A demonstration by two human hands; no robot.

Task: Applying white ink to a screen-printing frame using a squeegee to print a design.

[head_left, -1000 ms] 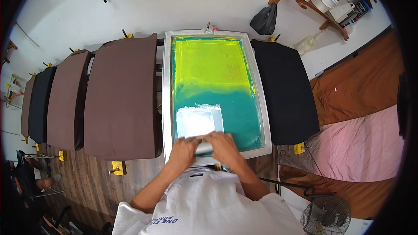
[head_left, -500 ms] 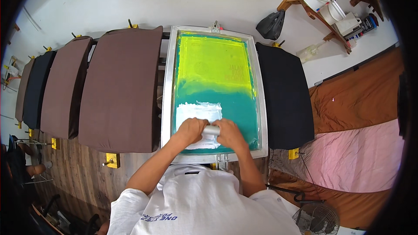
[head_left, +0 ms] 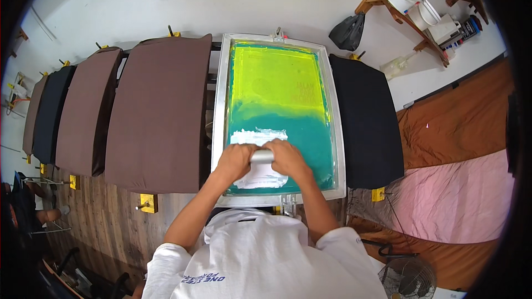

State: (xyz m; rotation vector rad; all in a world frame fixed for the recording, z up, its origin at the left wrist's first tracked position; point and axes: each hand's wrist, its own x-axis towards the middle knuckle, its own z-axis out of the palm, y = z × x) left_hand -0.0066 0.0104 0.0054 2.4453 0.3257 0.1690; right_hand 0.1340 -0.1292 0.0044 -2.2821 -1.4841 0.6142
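A screen printing frame (head_left: 218,133) with a pale metal rim lies in front of me, its mesh yellow-green at the far part and teal at the near part. White ink (head_left: 260,179) covers a patch at its near left. My left hand (head_left: 237,159) and my right hand (head_left: 285,156) are both closed on a squeegee (head_left: 262,156), whose silver-grey handle shows between them. The squeegee rests over the white patch; its blade is hidden under my hands.
Brown fabric-covered boards (head_left: 158,116) stand in a row to the left, and a black-covered board (head_left: 366,124) sits close on the right. Brown and pink cloth (head_left: 454,199) spreads at the right. A fan (head_left: 409,277) stands near right; a wooden shelf (head_left: 382,3) holds white buckets.
Both hands have slid the squeegee a little away from me and slightly left over the white ink. The whole view has shifted slightly.
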